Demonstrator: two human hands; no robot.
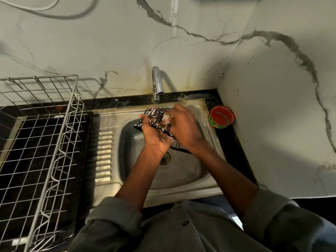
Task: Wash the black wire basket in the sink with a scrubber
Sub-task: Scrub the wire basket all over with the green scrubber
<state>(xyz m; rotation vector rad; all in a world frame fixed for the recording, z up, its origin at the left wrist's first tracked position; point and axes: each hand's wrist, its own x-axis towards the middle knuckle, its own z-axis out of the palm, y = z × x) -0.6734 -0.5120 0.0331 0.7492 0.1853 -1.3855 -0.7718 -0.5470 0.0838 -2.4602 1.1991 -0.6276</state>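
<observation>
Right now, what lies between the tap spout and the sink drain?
In the head view, the black wire basket lies there, below the tap and above the drain, with the left hand holding it and the right hand on it.

At frame centre, over the sink [190,171], the left hand [154,135] holds the black wire basket [156,113]; the right hand [183,124] presses what looks like a soapy scrubber [167,118] against it.

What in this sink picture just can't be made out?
Head view, the only one:
- Scrubber: hidden inside the right hand, only foam shows.
- Black wire basket: middle covered by the left hand; near end behind the right wrist.
- Red tub: label too small.
- Tap: whether water runs, unclear.
</observation>
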